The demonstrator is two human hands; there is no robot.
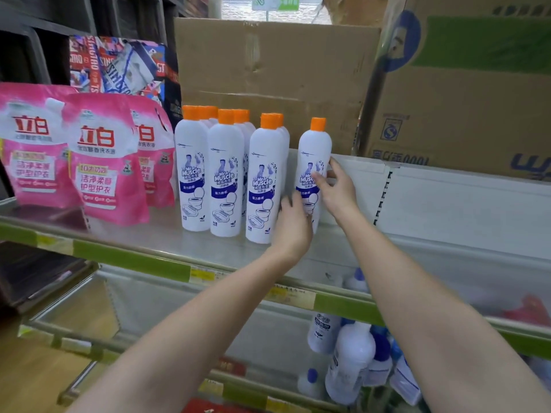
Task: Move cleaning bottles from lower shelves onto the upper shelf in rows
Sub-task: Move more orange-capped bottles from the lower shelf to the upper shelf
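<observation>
Bottle in play: we see a white orange-capped bottle [313,162] standing upright on the upper shelf [167,242], at the right end of the front row, just beside its neighbour.
Right hand: our right hand [335,189] comes in from the right, fingers and thumb curled round the bottle's middle at the label.
Left hand: our left hand [293,222] is low on the bottle's near left side, fingers wrapped against its base; we count that as a hold too, though the fingertips are partly hidden between this bottle and the next.
Rows so far: three columns of matching bottles [226,174] stand to the left, each front bottle with more orange caps showing behind it.
Left of the rows: pink detergent pouches [101,156] lean upright on the same shelf, with a printed bag [125,67] behind them.
Far side: a plain cardboard box [268,70] stands behind the bottles, and a second carton [465,99] with green and blue print sits to the right on a white ledge.
Lower shelf: below and to the right, a lower shelf [268,332] holds white bottles with blue caps [351,359], some tipped over and jumbled together.
</observation>
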